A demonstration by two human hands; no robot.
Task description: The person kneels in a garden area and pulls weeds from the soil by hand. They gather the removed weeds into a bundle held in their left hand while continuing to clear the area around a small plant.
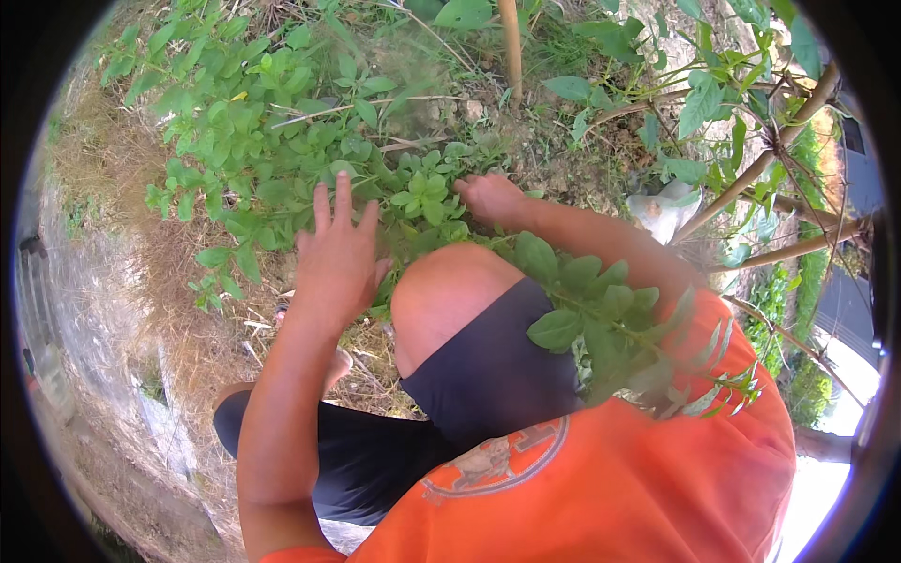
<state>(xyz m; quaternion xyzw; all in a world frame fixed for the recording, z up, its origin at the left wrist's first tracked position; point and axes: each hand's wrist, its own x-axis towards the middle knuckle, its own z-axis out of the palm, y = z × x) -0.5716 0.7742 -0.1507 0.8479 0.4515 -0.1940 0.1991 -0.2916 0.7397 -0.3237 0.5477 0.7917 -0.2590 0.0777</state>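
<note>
My left hand (341, 257) is spread over a dense patch of green leafy plants (239, 134), fingers apart and pointing away from me. Nothing shows in its grasp. Beyond my raised bare knee (450, 295), my right hand (493, 200) is low at the plants' edge with its fingers curled. A small leafy shoot (424, 197) stands just left of those fingers. Whether they grip a stem is hidden by the hand and foliage. Bare soil (584, 162) lies right of this hand.
A leafy stem (605, 310) crosses close above my right arm and thigh. Wooden poles (760, 162) with vines lean at the right, and an upright stake (512, 49) stands ahead. A whitish object (663, 207) lies beside my right forearm. Dry grass (183, 274) covers ground at left.
</note>
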